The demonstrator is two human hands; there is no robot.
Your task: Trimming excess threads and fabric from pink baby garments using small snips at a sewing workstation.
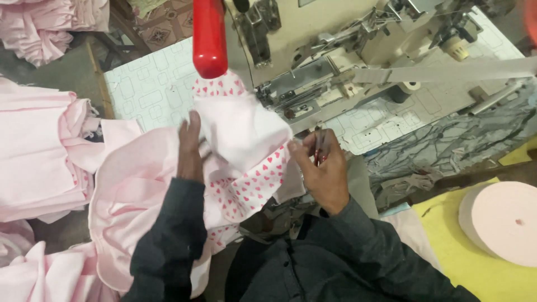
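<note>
A pink garment with a white, red-heart-printed part lies across my lap and the table in front of a sewing machine. My left hand rests flat on the cloth, fingers pointing toward the machine. My right hand grips a small red-handled thread snipper at the cloth's right edge, just below the machine's presser foot.
Stacks of pink garments lie at the left and top left. A red cylinder hangs above the machine. A white tape strip feeds in from the right. A large pink tape roll sits on yellow cloth.
</note>
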